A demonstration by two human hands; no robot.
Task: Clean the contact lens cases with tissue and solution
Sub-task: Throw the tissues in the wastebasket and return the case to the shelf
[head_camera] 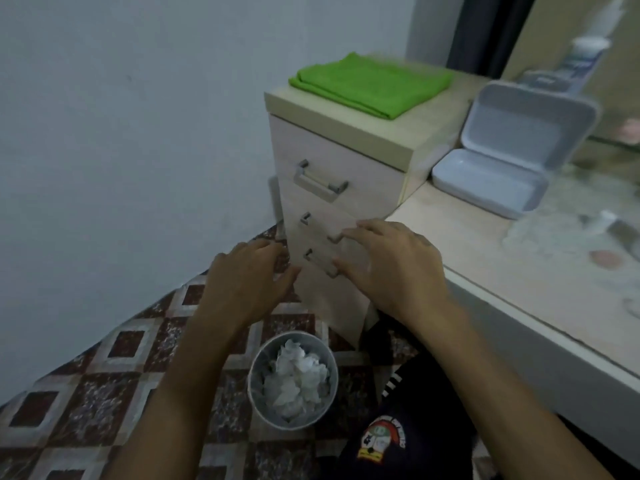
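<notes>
My left hand (pixel 247 278) and my right hand (pixel 391 268) hover in front of the lower drawers of a small cabinet (pixel 329 188), fingers spread, holding nothing. Below them on the floor stands a grey bin (pixel 256 396) filled with crumpled white tissues (pixel 298 375). An open pale-blue hinged box (pixel 512 147) sits on the desk (pixel 502 299) to the right. Behind it stands a blurred solution bottle (pixel 585 60). Small blurred items lie at the desk's right edge; I cannot make out lens cases among them.
A folded green cloth (pixel 374 83) lies on top of the cabinet. A white wall runs along the left. The floor has a patterned brown and white mat (pixel 104 386). My dark-clothed knee (pixel 398 441) is under the desk edge.
</notes>
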